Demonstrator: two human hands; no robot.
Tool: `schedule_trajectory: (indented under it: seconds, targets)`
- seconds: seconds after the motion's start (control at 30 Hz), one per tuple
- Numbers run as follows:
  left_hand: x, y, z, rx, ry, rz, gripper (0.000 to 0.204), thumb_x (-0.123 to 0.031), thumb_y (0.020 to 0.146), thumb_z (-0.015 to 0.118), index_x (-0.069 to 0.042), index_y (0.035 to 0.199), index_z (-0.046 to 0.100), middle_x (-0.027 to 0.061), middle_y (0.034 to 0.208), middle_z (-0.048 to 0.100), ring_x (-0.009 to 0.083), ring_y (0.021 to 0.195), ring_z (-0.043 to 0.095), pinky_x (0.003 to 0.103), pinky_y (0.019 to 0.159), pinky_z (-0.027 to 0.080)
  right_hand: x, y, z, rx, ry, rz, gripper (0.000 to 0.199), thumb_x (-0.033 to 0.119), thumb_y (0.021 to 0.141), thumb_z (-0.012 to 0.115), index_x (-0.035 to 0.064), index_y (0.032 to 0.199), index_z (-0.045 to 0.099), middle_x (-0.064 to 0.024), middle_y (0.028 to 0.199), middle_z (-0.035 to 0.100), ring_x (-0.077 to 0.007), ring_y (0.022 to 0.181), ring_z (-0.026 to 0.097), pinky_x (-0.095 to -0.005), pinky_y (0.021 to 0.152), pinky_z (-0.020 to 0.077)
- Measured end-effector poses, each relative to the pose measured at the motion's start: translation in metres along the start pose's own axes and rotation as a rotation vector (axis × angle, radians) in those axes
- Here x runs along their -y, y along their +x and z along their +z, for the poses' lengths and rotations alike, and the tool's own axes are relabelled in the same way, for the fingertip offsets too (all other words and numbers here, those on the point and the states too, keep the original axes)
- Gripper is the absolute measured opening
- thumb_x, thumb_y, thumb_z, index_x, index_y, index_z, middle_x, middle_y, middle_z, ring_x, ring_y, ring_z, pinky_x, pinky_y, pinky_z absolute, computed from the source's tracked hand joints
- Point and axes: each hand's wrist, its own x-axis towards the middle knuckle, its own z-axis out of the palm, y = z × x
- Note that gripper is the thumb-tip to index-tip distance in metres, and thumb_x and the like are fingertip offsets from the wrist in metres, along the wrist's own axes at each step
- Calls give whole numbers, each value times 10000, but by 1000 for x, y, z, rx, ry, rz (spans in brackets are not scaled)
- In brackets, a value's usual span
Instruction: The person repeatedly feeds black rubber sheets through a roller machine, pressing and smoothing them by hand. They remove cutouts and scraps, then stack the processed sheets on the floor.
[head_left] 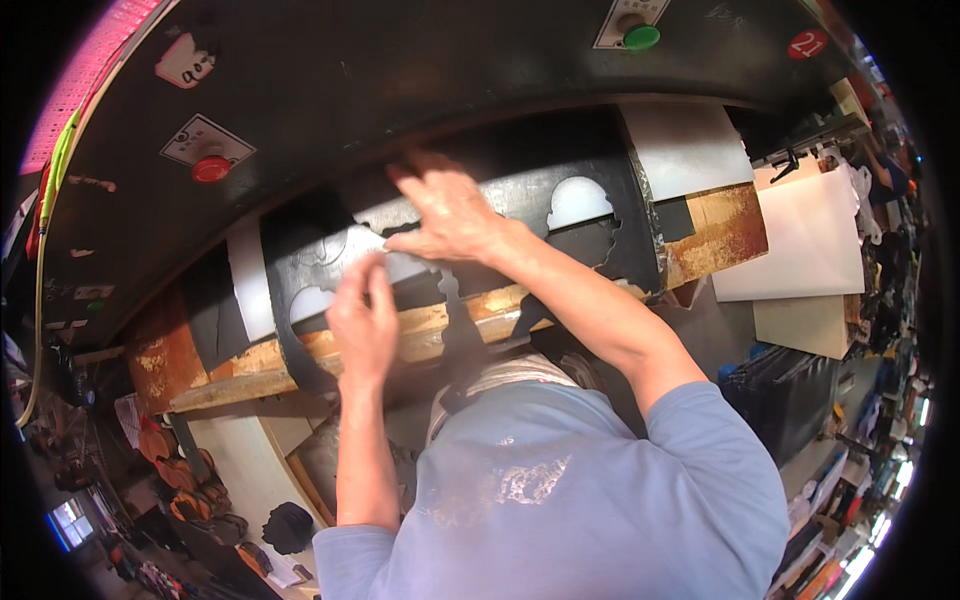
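A black sheet with rounded cut-outs (400, 290) lies over white board (580, 203) on a worn wooden work surface (722, 225). Narrow dark strips of the sheet hang past the near edge. My right hand (455, 215) reaches over the sheet, its fingers spread and its thumb pointing left; no held object shows in it. Close to that thumb, my left hand (362, 320) is raised over the near part of the sheet. Its fingers are partly curled and smeared by motion, so any hold is unclear.
A dark machine beam (400, 80) spans the far side, bearing a red button (210, 168) and a green button (642, 38). White sheets (800, 240) lie to the right. A pale panel (235, 450) stands below the work surface at left.
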Motion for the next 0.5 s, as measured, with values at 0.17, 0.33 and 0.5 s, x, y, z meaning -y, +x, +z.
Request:
schedule_trajectory:
  seconds: [0.17,0.33,0.5]
  targets:
    - [24,62,23,-107,468,238,564,-25,1018,588,30,1569,478,291,1545,551,468,1458,507,535,1243,377,-18,14,5,-19,39,-74,997,550,652,952,53,1455,634,-339,1465,536,-504,1298,534,-554,1138,435]
    - [20,58,34,-133,432,279,612,-40,997,651,49,1573,464,294,1529,562,474,1455,509,548,1244,368,-33,20,-33,5,358,26,974,414,566,1037,57,1404,691,-267,1448,583,-434,1348,548,-510,1153,461]
    - [13,59,34,-115,428,261,609,-13,982,670,40,1560,485,264,1519,587,459,1465,512,565,1234,377,-73,3,-102,24,428,104,985,433,602,1042,71,1441,672,-222,1535,543,-400,1427,527,-493,1191,450]
